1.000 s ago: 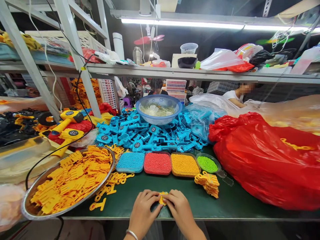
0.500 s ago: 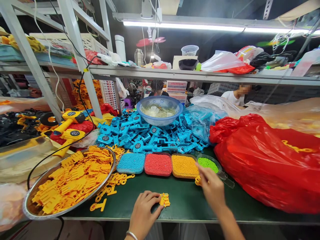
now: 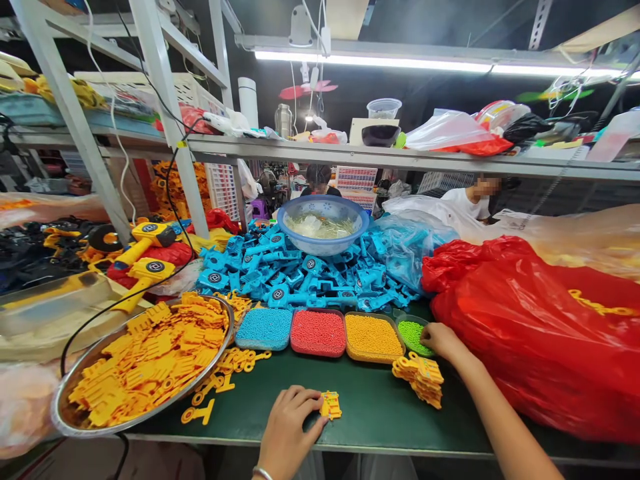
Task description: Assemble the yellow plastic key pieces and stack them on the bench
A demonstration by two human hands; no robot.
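Observation:
On the green tabletop near the front edge, my left hand pinches a small yellow plastic piece with slots and a few coloured specks, keeping it flat. My right hand reaches to the tub of green beads, its fingertips bent closed at the tub's right side; anything between them is too small to make out. Left of that tub stand trays of yellow beads, red beads and blue beads. Below my right hand lies a stack of yellow plastic pieces.
A metal basin heaped with yellow parts stands at the left, with loose yellow parts beside it. Behind the trays rises a pile of blue parts carrying a bowl. A red bag bulges at the right.
My right hand has moved right, from beside the yellow bead tray to the green bead tub, uncovering the stack of yellow pieces. My left hand stays on its piece. The view has shifted slightly.

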